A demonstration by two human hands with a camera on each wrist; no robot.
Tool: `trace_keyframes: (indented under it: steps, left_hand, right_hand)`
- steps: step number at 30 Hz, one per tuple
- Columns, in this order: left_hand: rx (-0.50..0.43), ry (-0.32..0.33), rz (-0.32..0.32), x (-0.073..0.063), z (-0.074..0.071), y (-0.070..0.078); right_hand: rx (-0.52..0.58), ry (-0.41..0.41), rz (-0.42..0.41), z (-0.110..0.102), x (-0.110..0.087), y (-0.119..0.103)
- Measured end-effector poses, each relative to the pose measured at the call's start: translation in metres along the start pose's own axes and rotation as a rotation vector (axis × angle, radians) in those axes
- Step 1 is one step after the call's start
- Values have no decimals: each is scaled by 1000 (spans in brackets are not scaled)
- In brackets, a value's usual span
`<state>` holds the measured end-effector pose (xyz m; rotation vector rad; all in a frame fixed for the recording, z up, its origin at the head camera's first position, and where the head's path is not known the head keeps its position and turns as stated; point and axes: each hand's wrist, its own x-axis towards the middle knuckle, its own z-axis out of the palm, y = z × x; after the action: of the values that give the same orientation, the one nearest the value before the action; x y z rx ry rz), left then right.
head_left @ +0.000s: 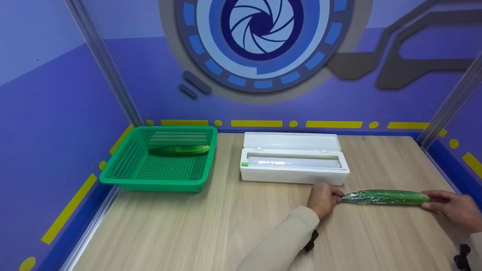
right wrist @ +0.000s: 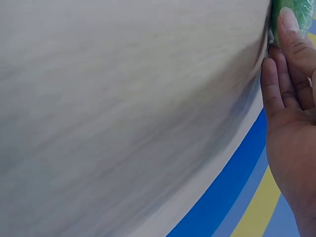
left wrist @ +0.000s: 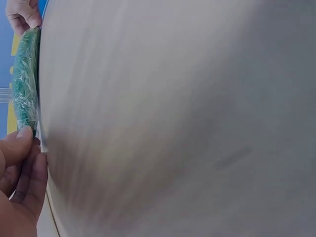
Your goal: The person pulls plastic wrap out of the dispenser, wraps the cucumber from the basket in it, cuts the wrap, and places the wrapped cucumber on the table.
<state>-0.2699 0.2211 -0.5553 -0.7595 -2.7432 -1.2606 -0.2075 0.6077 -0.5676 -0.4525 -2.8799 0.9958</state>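
Long green cucumber wrapped in clear plastic film (head_left: pixel 386 197) spans the two hands at the right of the pale wood-grain bench (head_left: pixel 263 226). At left sits a green perforated plastic basket (head_left: pixel 158 183) with another green cucumber (head_left: pixel 179 150) inside; mid-bench, a white rectangular box (head_left: pixel 293 176), lid raised, holds a whitish roll (head_left: pixel 293 162). The left hand (head_left: pixel 323 200) and right hand (head_left: pixel 455 209) each pinch one end between fingers. Overly hard pulling could tear the thin film; a slack pinch could let it unwrap.

There are two cucumbers (head_left: pixel 386 197) (head_left: pixel 179 151), two hands (head_left: pixel 324 199) (head_left: pixel 456 209), one basket (head_left: pixel 158 184), one box (head_left: pixel 293 176), one roll (head_left: pixel 293 162).
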Motion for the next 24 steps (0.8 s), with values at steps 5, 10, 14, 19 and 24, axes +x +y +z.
trace_keyframes:
  steps: [5,10,14,19,24]
  left_hand:
    - [-48,-4,-70,3,6,7]
    - [-116,2,-151,3,9,13]
    - [-151,29,-197,3,12,15]
    - [-159,62,-227,4,14,15]
    - [-222,96,-268,3,17,13]
  right_hand:
    - [-55,45,-45,-2,-1,1]
    - [-45,67,-17,-2,2,9]
    - [-35,82,-5,0,3,15]
    - [-23,88,9,1,2,17]
    - [4,56,32,-2,-2,12]
